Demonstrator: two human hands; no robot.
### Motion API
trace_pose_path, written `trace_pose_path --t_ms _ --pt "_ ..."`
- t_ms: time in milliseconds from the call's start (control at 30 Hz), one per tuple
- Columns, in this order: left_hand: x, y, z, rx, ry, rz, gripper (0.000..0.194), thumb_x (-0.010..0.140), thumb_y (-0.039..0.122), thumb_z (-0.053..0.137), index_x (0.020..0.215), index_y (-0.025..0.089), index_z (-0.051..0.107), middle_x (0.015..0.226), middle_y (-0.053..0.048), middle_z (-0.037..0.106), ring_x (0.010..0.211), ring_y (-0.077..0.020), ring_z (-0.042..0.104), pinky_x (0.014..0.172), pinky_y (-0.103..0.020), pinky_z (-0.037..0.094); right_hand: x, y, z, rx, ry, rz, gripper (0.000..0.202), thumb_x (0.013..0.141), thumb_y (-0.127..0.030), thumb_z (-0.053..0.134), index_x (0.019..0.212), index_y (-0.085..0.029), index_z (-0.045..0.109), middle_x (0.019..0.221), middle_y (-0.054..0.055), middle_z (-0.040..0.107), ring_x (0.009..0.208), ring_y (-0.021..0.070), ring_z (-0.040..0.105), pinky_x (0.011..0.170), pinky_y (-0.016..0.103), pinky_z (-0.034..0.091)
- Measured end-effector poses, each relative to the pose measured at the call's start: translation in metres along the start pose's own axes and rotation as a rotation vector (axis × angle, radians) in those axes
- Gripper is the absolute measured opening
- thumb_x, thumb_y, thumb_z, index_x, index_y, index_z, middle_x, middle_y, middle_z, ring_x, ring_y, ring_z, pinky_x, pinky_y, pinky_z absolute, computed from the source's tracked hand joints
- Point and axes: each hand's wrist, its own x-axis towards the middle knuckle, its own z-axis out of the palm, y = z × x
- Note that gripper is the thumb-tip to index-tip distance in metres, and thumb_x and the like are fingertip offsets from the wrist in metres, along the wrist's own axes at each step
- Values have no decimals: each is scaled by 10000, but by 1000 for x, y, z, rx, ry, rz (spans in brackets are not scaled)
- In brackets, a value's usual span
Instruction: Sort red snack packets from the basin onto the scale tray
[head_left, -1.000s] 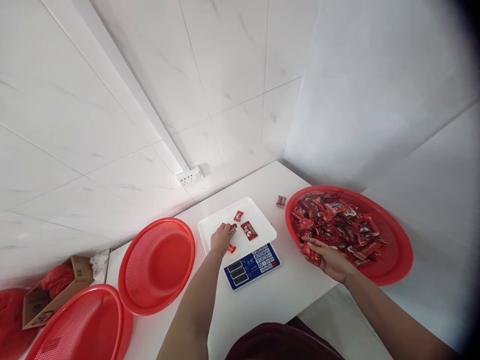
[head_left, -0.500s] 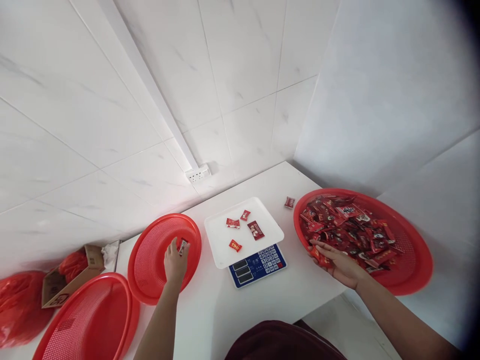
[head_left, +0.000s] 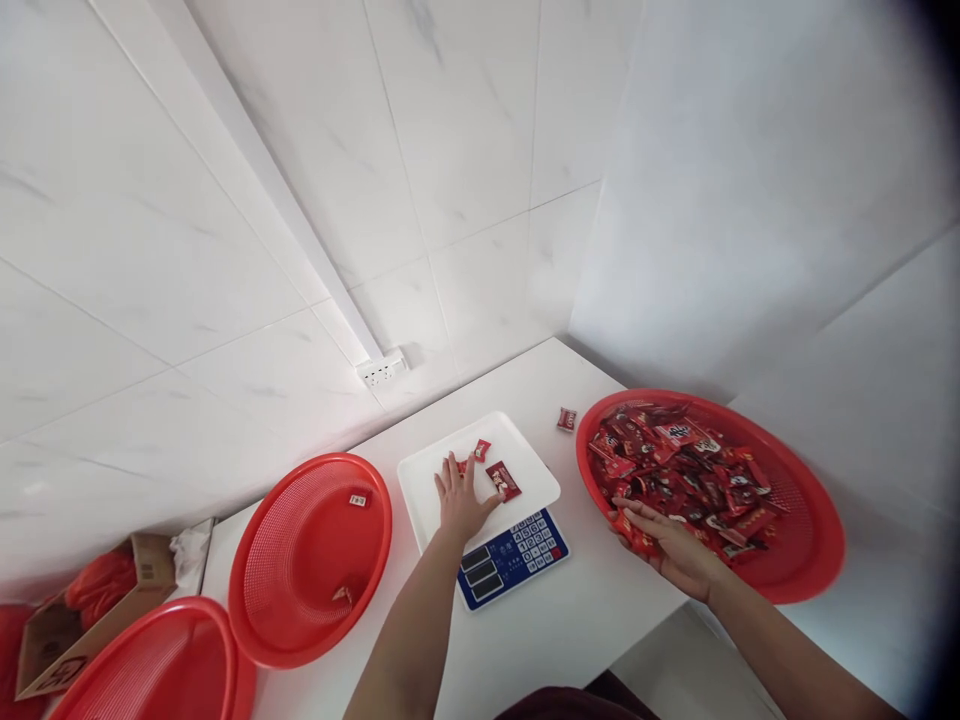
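My left hand (head_left: 463,503) is over the white tray (head_left: 420,480) of a digital scale (head_left: 514,560), fingers spread above small red wrapped snack packets. A dark red packet (head_left: 503,481) lies by its thumb and a smaller red packet (head_left: 482,451) just beyond its fingertips; other packets are partly hidden beneath the hand. My right hand (head_left: 667,545) is at the near left rim of a large red basket (head_left: 817,560) full of snack packets (head_left: 690,470). Its fingers are curled round red snack packets (head_left: 637,537), partly covered by the hand.
A red basket (head_left: 251,560) left of the scale holds a small whitish packet (head_left: 358,500) and another small piece (head_left: 343,594). Another red basket (head_left: 161,670) stands nearer. Beyond it is a cardboard box (head_left: 105,625) with red plastic. One packet (head_left: 566,419) lies on the white table (head_left: 555,625).
My left hand has left the left red basket, where a small packet now lies, and moved right over the scale tray. My right hand stays at the large basket. The view has shifted slightly.
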Motion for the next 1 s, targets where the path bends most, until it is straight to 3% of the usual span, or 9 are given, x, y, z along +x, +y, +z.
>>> trace_pose_path --t_ms 100,200,367,533,667,800,1000 --pt "17 18 3 17 1 36 799 693 646 465 1379 314 224 1503 -89 78 1354 -334 23 1039 -559 33 -1 1 1 18 1 -7 216 725 -62 618 884 -208 603 756 6 680 706 123 665 613 199 574" --pt "27 32 4 -5 29 72 658 721 601 474 1298 296 392 1465 -88 213 1338 -328 109 1040 -549 42 -1 0 1 24 5 -8 217 733 -67 614 901 -203 603 766 14 682 706 119 661 617 198 569" --pt "38 40 -1 -147 30 108 361 767 396 518 1091 237 543 1166 -90 517 1120 -252 412 961 -422 292 -2 -2 2 26 7 12 208 736 -75 617 901 -201 612 792 21 685 707 112 656 621 189 563" --pt "37 29 -13 -225 19 35 191 790 196 445 954 221 540 898 -48 580 885 -178 515 736 -280 413 -2 -2 0 25 3 13 211 750 -69 600 907 -208 613 748 6 679 686 105 654 608 186 563" --pt "14 11 -30 -281 2 -18 195 821 185 369 943 217 518 840 -25 591 748 -137 543 658 -245 418 0 -2 -2 17 -4 17 203 766 -69 580 911 -207 609 775 14 687 698 104 658 608 184 563" --pt "-16 -4 -42 -302 -149 -8 295 750 164 468 1024 246 537 762 13 629 620 -112 566 572 -210 415 1 -1 -4 25 -9 7 199 766 -51 571 890 -202 612 763 11 687 694 106 660 611 189 566" --pt "-28 -2 -39 -200 -283 -18 587 595 147 597 1163 278 526 877 -47 667 766 -216 619 637 -281 440 -2 1 -2 33 -31 -6 195 734 -42 605 844 -203 612 748 3 685 676 118 666 592 193 572"
